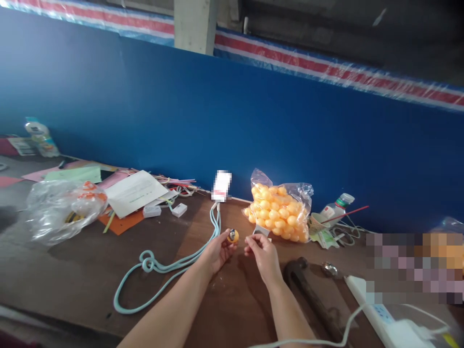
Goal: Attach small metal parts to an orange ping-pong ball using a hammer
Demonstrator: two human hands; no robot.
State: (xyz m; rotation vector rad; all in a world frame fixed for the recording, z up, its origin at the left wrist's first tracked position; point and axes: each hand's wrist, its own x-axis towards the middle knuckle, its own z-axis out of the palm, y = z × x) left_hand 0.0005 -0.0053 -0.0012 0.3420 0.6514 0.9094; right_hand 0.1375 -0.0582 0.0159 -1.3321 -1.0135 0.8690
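Note:
My left hand (220, 252) is closed around a small orange ball (235, 238), with a shiny silver piece (232, 234) against its near side. Whether that piece is fixed to the ball, I cannot tell. A short gap to the right, my right hand (261, 252) has thumb and fingertips pinched together; anything between them is too small to make out. Just behind the right hand lies a small grey-white card or packet (261, 231). Beyond it stands a clear plastic bag (279, 210) full of similar orange balls.
A light-blue cord (155, 268) loops across the table on the left, near papers (136, 193) and a crumpled clear bag (65, 212). At right are a dark curved-ended bar (311, 295), a silver oval object (329, 269), a white power strip (373, 309) and a bottle (339, 208).

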